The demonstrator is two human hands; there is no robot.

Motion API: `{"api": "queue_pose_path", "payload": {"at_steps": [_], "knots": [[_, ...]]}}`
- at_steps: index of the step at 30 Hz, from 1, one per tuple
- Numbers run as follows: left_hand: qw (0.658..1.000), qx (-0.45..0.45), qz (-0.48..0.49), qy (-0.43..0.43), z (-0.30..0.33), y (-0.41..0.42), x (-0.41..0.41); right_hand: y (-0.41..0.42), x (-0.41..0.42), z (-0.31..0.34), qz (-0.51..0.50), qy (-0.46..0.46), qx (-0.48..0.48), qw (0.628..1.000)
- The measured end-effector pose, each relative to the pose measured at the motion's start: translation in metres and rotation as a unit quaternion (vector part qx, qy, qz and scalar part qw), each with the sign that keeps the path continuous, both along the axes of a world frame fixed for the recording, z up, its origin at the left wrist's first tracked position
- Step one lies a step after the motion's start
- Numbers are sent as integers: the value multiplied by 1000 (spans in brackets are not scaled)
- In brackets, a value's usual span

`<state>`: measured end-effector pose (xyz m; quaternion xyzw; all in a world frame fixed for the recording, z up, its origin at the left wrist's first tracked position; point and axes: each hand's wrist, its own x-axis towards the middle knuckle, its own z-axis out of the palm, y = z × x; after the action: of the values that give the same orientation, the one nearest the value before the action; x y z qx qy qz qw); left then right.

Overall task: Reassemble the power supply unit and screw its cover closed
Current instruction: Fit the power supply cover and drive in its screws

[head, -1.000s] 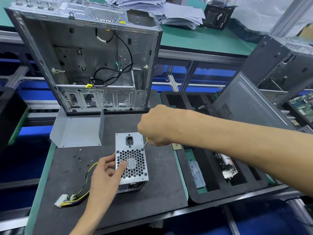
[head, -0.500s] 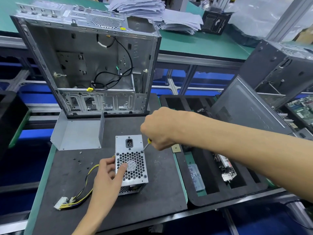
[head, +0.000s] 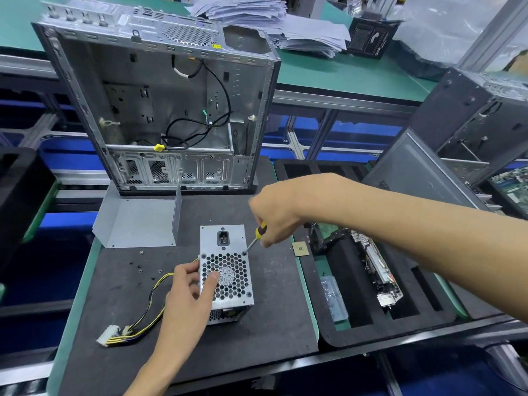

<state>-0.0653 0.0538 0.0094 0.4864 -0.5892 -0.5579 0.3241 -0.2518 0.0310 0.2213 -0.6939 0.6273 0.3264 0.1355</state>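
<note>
PSU (head: 225, 270) sitting at lower centre of frame on worktop (head: 268, 332); left hand (head: 188, 292) gripping its left side, thumb lying on grille; right hand (head: 278, 215) grasping screwdriver (head: 255, 237), tip touching upper-right grille screw

No lettering is legible; the print on the black box (head: 371, 38) is too blurred.

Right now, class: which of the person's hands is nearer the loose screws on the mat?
Left. The left hand lies just right of the loose screws; the right hand is beyond the power supply.
</note>
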Motion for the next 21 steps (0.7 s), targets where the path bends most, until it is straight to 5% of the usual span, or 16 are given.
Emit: {"api": "queue_pose_path", "payload": {"at_steps": [5,21], "knots": [[1000,-4,3,-4,-1,0,-1,-2,-3,-1,70,22,-101,992],[1000,-3,8,-16,-6,0,0,-7,-1,-5,61,32,-70,995]]}}
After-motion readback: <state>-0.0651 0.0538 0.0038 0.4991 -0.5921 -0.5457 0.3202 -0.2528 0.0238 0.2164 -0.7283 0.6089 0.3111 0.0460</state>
